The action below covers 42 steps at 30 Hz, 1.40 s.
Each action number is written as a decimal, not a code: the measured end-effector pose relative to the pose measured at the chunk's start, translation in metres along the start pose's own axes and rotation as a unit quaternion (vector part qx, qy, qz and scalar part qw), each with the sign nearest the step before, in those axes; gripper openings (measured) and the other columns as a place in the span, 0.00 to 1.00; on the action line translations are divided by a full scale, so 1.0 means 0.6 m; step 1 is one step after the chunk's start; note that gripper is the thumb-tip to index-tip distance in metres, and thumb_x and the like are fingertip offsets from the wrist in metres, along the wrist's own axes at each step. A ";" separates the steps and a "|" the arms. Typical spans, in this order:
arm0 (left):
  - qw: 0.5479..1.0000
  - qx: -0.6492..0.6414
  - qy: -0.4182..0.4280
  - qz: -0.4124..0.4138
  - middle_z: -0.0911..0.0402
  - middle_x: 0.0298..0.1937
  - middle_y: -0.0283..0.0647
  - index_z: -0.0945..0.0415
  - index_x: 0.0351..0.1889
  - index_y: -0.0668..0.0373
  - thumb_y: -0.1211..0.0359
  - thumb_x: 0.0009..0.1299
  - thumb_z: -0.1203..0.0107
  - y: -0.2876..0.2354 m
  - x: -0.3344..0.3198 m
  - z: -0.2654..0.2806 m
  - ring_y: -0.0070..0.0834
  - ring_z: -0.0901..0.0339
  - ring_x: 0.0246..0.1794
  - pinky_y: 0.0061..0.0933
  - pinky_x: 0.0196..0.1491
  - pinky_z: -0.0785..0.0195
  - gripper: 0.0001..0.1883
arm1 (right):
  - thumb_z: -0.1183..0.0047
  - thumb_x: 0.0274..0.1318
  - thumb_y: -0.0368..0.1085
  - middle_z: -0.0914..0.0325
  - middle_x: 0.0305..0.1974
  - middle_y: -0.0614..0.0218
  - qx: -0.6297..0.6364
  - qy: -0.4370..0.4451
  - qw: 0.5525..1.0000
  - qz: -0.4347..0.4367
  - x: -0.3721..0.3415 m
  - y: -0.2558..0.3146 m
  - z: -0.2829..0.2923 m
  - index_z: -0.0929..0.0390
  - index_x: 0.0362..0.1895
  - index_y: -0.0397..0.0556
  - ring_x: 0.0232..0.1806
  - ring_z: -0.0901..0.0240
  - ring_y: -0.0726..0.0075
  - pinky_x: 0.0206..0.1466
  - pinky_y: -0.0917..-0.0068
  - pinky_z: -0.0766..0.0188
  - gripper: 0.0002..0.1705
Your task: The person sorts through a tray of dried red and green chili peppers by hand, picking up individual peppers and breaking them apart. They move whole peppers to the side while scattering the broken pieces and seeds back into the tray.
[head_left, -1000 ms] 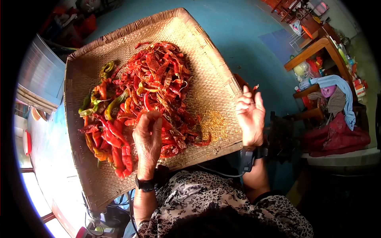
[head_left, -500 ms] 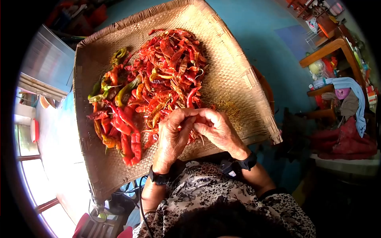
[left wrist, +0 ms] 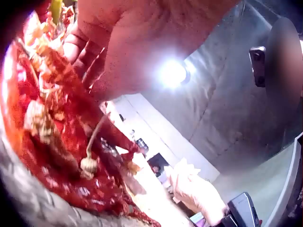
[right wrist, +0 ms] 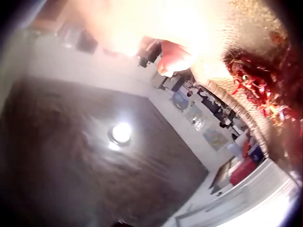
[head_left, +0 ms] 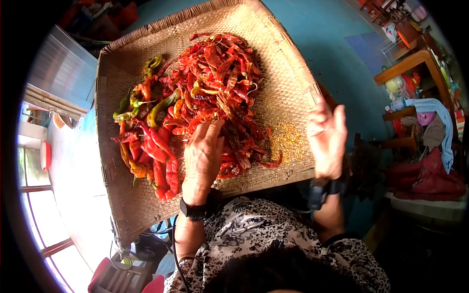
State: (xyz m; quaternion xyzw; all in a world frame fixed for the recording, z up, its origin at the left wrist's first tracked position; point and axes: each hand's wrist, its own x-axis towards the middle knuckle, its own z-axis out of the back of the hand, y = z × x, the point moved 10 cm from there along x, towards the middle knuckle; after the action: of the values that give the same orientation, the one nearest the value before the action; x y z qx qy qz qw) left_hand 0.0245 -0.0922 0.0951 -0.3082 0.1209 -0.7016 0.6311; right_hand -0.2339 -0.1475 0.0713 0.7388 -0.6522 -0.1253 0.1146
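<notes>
Touched dried red chillies (head_left: pixel 225 83) in the woven tray (head_left: pixel 281 68) at six o'clock with left hand (head_left: pixel 201 158), could not tell whether gripping any; held right hand (head_left: pixel 328 141) apart, loosely extended, at three o'clock, near yellow seeds (head_left: pixel 287 141).

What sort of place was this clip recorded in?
Indoors, probably a lived-in room of a home. Beyond the woven tray, the head view shows piled cloths on the right and a bright window on the left; the right wrist view shows a lit ceiling lamp.
</notes>
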 end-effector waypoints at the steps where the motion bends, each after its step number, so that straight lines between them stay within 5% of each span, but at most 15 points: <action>1: 0.999 0.026 0.003 -0.029 0.22 0.47 0.48 0.27 0.57 0.58 0.76 0.66 0.43 -0.010 0.002 -0.004 0.44 0.21 0.44 0.40 0.45 0.26 0.20 | 0.55 0.71 0.52 0.19 0.35 0.60 -0.097 -0.089 0.991 0.004 -0.009 -0.026 0.012 0.27 0.55 0.35 0.28 0.26 0.75 0.29 0.80 0.27 0.29; 4: 0.999 0.012 0.029 -0.002 0.23 0.48 0.50 0.29 0.59 0.58 0.75 0.66 0.44 0.000 0.009 -0.019 0.49 0.23 0.47 0.43 0.47 0.27 0.22 | 0.44 0.65 0.43 0.19 0.33 0.67 -0.615 0.085 0.784 -0.032 -0.015 -0.117 -0.051 0.25 0.55 0.41 0.25 0.29 0.80 0.24 0.82 0.31 0.22; 7: 1.000 0.021 0.019 0.004 0.22 0.47 0.49 0.28 0.56 0.59 0.74 0.66 0.43 0.007 0.010 -0.018 0.49 0.22 0.45 0.43 0.44 0.27 0.19 | 0.40 0.57 0.35 0.21 0.35 0.57 -0.864 0.124 0.451 0.188 0.001 -0.139 -0.099 0.24 0.49 0.38 0.32 0.25 0.61 0.38 0.68 0.24 0.18; 8: 1.000 0.012 0.017 0.002 0.22 0.46 0.48 0.28 0.55 0.59 0.74 0.66 0.43 0.008 0.010 -0.017 0.49 0.22 0.44 0.44 0.44 0.27 0.18 | 0.39 0.54 0.32 0.21 0.38 0.54 -0.883 0.106 0.428 0.161 0.013 -0.146 -0.092 0.24 0.47 0.39 0.38 0.23 0.52 0.45 0.64 0.25 0.17; 13: 0.994 -0.109 -0.002 0.011 0.22 0.37 0.46 0.24 0.44 0.60 0.76 0.64 0.42 0.014 0.008 -0.005 0.47 0.21 0.39 0.41 0.40 0.27 0.10 | 0.40 0.50 0.28 0.19 0.36 0.55 -0.831 0.163 0.522 0.100 0.018 -0.178 -0.083 0.24 0.40 0.44 0.39 0.21 0.46 0.42 0.59 0.26 0.11; 18: 0.985 -0.161 -0.068 -0.011 0.20 0.33 0.39 0.23 0.39 0.62 0.81 0.64 0.43 0.007 0.009 0.028 0.25 0.20 0.32 0.26 0.37 0.27 0.07 | 0.43 0.50 0.21 0.30 0.20 0.74 -0.756 0.169 0.604 0.187 0.005 -0.133 -0.092 0.25 0.33 0.48 0.22 0.32 0.79 0.21 0.79 0.34 0.09; 21: 0.966 -0.230 -0.117 0.018 0.20 0.32 0.40 0.24 0.38 0.60 0.79 0.66 0.43 0.025 0.006 0.042 0.30 0.21 0.30 0.28 0.34 0.28 0.05 | 0.44 0.58 0.25 0.25 0.26 0.74 -0.704 0.100 0.685 0.157 -0.006 -0.077 -0.107 0.23 0.37 0.46 0.25 0.31 0.83 0.25 0.84 0.33 0.04; 23: 0.939 -0.321 -0.112 0.060 0.18 0.35 0.36 0.24 0.40 0.61 0.79 0.69 0.44 0.048 0.004 0.029 0.19 0.21 0.34 0.22 0.38 0.27 0.05 | 0.42 0.60 0.30 0.22 0.31 0.73 -0.618 0.096 0.775 0.086 -0.004 -0.060 -0.081 0.22 0.39 0.47 0.27 0.30 0.84 0.26 0.85 0.30 0.04; 25: 0.915 -0.379 -0.107 0.094 0.18 0.36 0.34 0.24 0.42 0.62 0.79 0.70 0.45 0.057 0.002 0.019 0.17 0.22 0.35 0.21 0.40 0.26 0.05 | 0.41 0.60 0.30 0.22 0.30 0.73 -0.619 0.065 0.775 0.110 -0.004 -0.029 -0.062 0.22 0.40 0.47 0.27 0.30 0.84 0.26 0.85 0.30 0.05; 30: 0.894 -0.429 -0.074 0.110 0.20 0.38 0.31 0.24 0.46 0.62 0.79 0.72 0.47 0.053 -0.006 0.005 0.16 0.23 0.36 0.19 0.41 0.26 0.07 | 0.47 0.66 0.34 0.18 0.37 0.66 -0.330 -0.090 0.920 0.193 -0.011 0.075 -0.008 0.22 0.44 0.47 0.33 0.27 0.77 0.40 0.82 0.30 0.07; 31: 0.880 -0.456 -0.059 0.117 0.22 0.40 0.30 0.25 0.47 0.61 0.79 0.73 0.49 0.052 -0.005 -0.003 0.15 0.24 0.36 0.19 0.41 0.26 0.08 | 0.49 0.67 0.36 0.19 0.38 0.63 -0.180 -0.022 0.972 0.151 0.010 0.077 0.006 0.23 0.44 0.43 0.34 0.25 0.74 0.39 0.80 0.28 0.09; 34: 0.868 -0.482 -0.056 0.110 0.21 0.41 0.31 0.25 0.48 0.62 0.79 0.73 0.49 0.041 -0.005 -0.010 0.16 0.23 0.37 0.19 0.41 0.26 0.08 | 0.53 0.70 0.37 0.18 0.38 0.60 -0.108 -0.141 0.973 0.147 -0.012 0.084 0.052 0.25 0.45 0.37 0.33 0.25 0.73 0.36 0.79 0.26 0.14; 36: 0.866 -0.486 -0.035 0.108 0.21 0.41 0.32 0.25 0.48 0.63 0.79 0.73 0.49 0.032 -0.005 -0.016 0.17 0.22 0.38 0.20 0.43 0.26 0.08 | 0.48 0.67 0.39 0.18 0.39 0.60 -0.291 -0.100 0.935 0.177 -0.024 0.054 0.017 0.26 0.54 0.41 0.33 0.25 0.74 0.35 0.79 0.26 0.18; 39: 0.874 -0.473 -0.004 0.108 0.19 0.39 0.34 0.25 0.47 0.64 0.79 0.73 0.48 0.017 -0.006 -0.027 0.17 0.20 0.38 0.20 0.42 0.25 0.07 | 0.44 0.63 0.37 0.18 0.37 0.61 -0.647 0.010 0.757 0.086 -0.043 -0.074 -0.069 0.28 0.60 0.45 0.33 0.23 0.70 0.34 0.73 0.23 0.23; 42: 0.883 -0.461 0.009 0.093 0.18 0.38 0.35 0.25 0.48 0.64 0.79 0.73 0.48 0.002 -0.009 -0.026 0.18 0.20 0.36 0.19 0.41 0.25 0.07 | 0.44 0.62 0.35 0.16 0.36 0.59 -0.748 0.177 0.622 0.147 -0.047 -0.148 -0.114 0.22 0.52 0.46 0.36 0.19 0.60 0.36 0.62 0.23 0.15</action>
State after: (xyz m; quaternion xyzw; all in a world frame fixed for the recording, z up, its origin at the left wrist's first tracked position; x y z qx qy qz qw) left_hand 0.0162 -0.0908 0.0806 -0.5450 0.4643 -0.5076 0.4793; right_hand -0.1312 -0.1085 0.1072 0.3001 -0.4007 -0.4184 0.7578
